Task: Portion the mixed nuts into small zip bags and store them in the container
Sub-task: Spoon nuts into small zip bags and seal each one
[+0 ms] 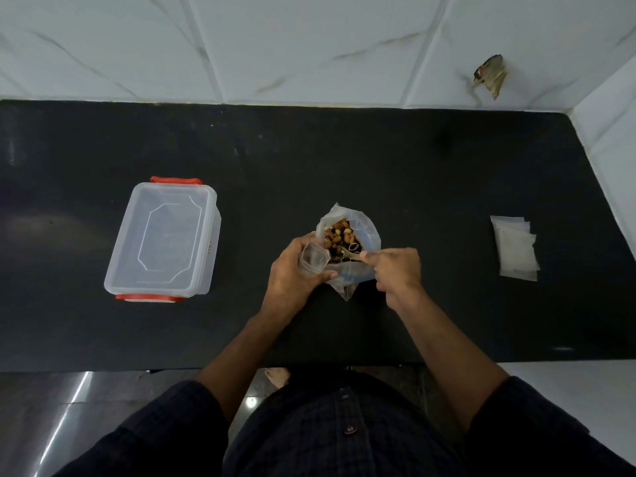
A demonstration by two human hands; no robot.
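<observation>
We are holding a small zip bag (312,258) open in our left hand (296,270), our right hand (395,270) gripping a spoon (351,251) in the mixed nuts (339,237); no writing is readable.

An open clear bag of mixed nuts (347,242) stood mid-counter, a small spoon (351,251) dipped in it. An empty small zip bag (312,259), mouth open, was held just beside it on the left. Spare zip bags (515,247) lay stacked flat well right. The lidded clear container (163,241), with red clips, sat well left.
</observation>
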